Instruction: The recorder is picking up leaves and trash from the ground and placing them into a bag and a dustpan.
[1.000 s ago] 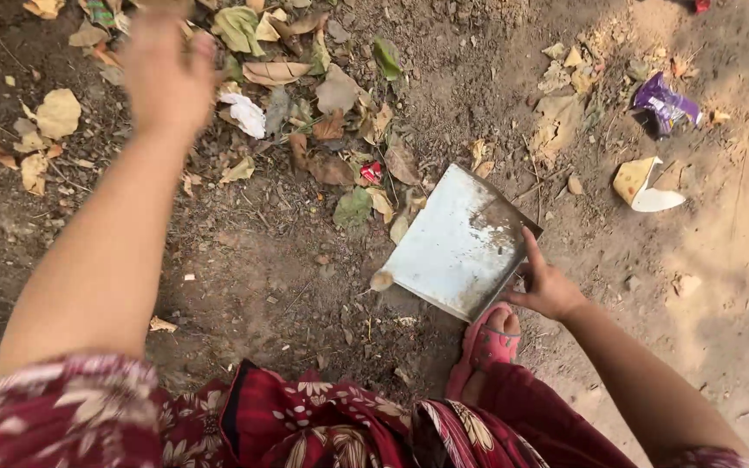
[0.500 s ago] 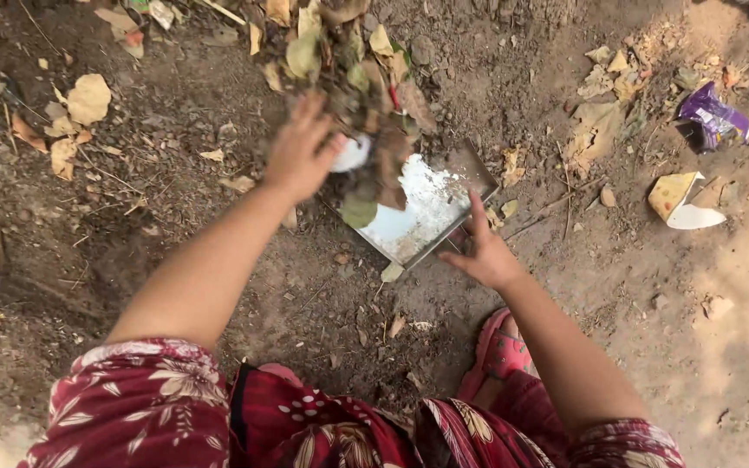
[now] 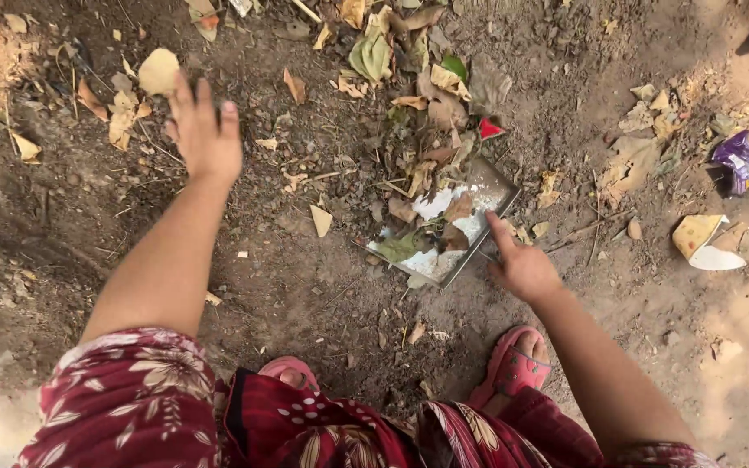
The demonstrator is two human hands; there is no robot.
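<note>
A flat white square board (image 3: 472, 227) lies on the dirt ground with dry leaves (image 3: 431, 186) and scraps heaped over most of it. My right hand (image 3: 520, 262) rests at the board's near right edge, index finger stretched along the rim, gripping it. My left hand (image 3: 204, 130) is stretched out to the far left over bare soil, fingers spread, palm down, holding nothing. A pale yellow leaf (image 3: 159, 71) lies just beyond its fingertips. A red scrap (image 3: 490, 129) sits at the far edge of the leaf pile.
More dry leaves (image 3: 374, 52) lie scattered at the top. A purple wrapper (image 3: 743, 161) and a yellow-white torn cup piece (image 3: 704, 243) lie at the right. My pink sandals (image 3: 513, 364) and red patterned dress (image 3: 305, 425) fill the bottom.
My left hand pulled leaves onto the board half a second ago, then swung away to the far left, empty. The board now carries a leaf pile. My right hand stayed at the edge.
</note>
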